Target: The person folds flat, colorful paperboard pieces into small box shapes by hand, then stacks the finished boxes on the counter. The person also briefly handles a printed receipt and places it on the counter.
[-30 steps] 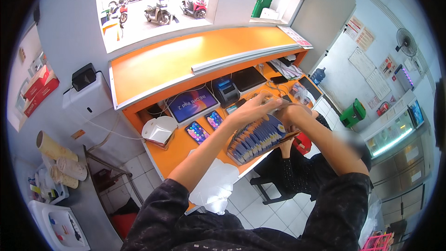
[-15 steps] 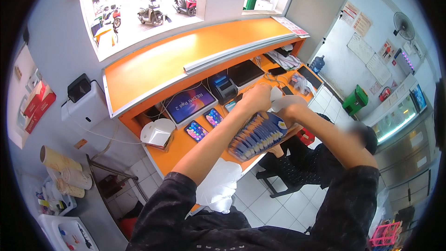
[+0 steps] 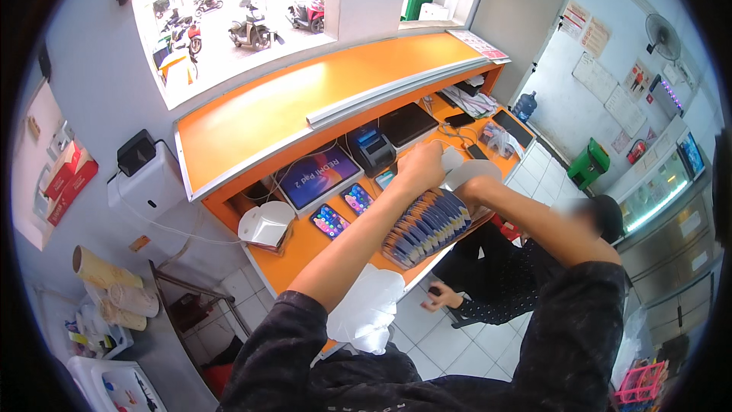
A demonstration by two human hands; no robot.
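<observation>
My left hand [image 3: 422,168] is above the orange desk [image 3: 299,259], its fingers bent closed at the edge of a white paper piece [image 3: 474,173]. My right hand [image 3: 480,189] curls round the near right side of the same piece, with some fingertips hidden. Below my hands, a clear tray holds a row of blue packets [image 3: 427,227] standing close together. Left of my left forearm lie two lit phones [image 3: 329,220]. A stack of white paper sheets [image 3: 367,307] is at the desk's near edge, and a folded white paper box [image 3: 267,223] stands farther left.
Behind the phones are a tablet box [image 3: 319,175] and a dark card terminal [image 3: 371,150]. An orange shelf [image 3: 320,99] runs above them. At the right sits a person [image 3: 503,271], one hand [image 3: 441,297] beside the desk. Cables and a plastic bag [image 3: 499,140] lie at the far right.
The seated person's hand has moved from under the desk edge down and left, away from it. My hands stay over the packets with the white paper; the view has shifted slightly.
</observation>
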